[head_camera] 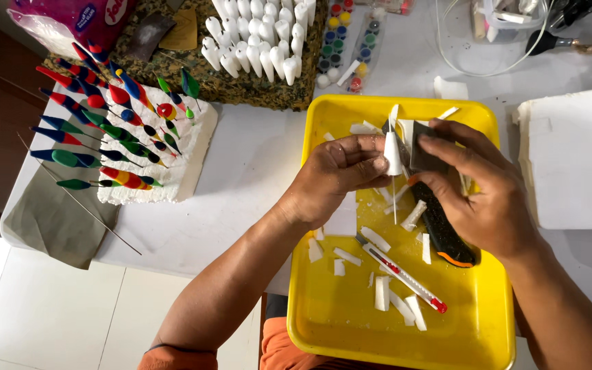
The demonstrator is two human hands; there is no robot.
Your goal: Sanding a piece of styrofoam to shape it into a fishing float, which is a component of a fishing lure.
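Between my hands, above yellow tray: white foam cone, long axis upright, tip up. My left hand pinches cone at its left side. My right hand presses dark sanding pad against cone's right side. Hands close together, both clamped.

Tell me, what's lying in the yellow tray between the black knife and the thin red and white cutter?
In the head view, a short white foam strip lies between the black knife and the thin cutter, on the yellow tray.
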